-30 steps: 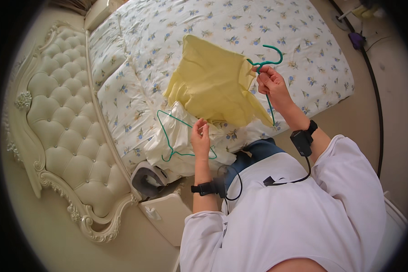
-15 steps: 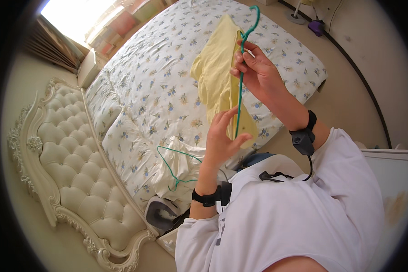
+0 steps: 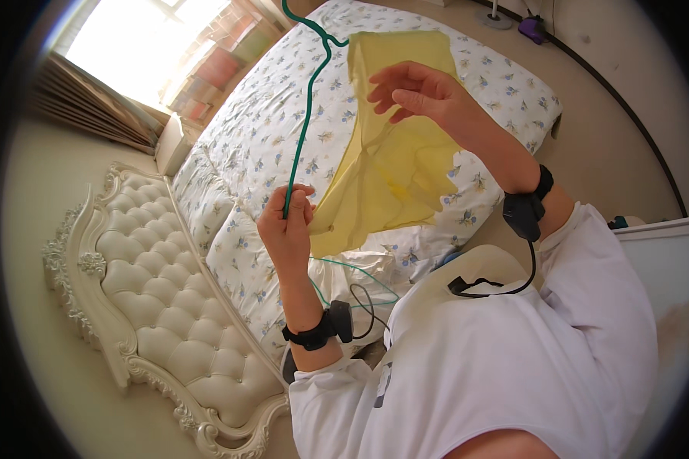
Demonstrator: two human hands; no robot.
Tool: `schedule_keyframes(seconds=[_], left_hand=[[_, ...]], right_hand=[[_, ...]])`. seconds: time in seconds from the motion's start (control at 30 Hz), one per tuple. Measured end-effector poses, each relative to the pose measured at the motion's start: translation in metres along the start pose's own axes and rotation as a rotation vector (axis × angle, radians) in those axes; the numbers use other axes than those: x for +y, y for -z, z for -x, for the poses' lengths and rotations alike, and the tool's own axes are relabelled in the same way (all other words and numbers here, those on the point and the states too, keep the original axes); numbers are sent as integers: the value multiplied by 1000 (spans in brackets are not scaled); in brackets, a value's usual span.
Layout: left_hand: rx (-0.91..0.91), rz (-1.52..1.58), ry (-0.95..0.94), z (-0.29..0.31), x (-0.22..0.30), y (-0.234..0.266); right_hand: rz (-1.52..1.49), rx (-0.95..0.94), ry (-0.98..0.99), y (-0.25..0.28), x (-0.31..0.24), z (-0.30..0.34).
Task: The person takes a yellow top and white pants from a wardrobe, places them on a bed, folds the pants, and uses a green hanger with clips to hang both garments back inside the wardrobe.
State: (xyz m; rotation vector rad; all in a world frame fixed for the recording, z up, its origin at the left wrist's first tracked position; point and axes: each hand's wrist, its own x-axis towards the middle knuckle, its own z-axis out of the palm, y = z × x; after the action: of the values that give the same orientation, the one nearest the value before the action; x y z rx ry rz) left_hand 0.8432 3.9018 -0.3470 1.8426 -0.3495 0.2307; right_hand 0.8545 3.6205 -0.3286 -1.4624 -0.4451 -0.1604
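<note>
My left hand is closed round the lower end of a green clothes hanger, whose hook points up past the top edge of the picture. From the hanger hangs a thin yellow garment, spread out to the right; one side of it reaches down to my left fingers. In front of the cloth, near its upper right, my right hand is raised with fingers apart and slightly curled, holding nothing. The hanger's far arm is hidden by the garment.
Below stands a bed with a white flowered cover. A second green hanger lies on white cloth near me. At left rises a tufted cream headboard. A window and brown curtain are at the far left.
The hanger has swung left and turned, so the yellow garment now faces me, spread wide. My right hand has let go of the hanger; my left has moved left and grips its end.
</note>
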Motion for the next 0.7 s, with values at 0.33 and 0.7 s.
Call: schedule_keyframes(seconds=[0.33, 0.7], left_hand=[[-23, -85, -52, 14, 21, 9], [-310, 147, -48, 34, -16, -5]], right_hand=[[-26, 26, -51, -14, 5, 23], [-242, 251, -141, -59, 26, 7]])
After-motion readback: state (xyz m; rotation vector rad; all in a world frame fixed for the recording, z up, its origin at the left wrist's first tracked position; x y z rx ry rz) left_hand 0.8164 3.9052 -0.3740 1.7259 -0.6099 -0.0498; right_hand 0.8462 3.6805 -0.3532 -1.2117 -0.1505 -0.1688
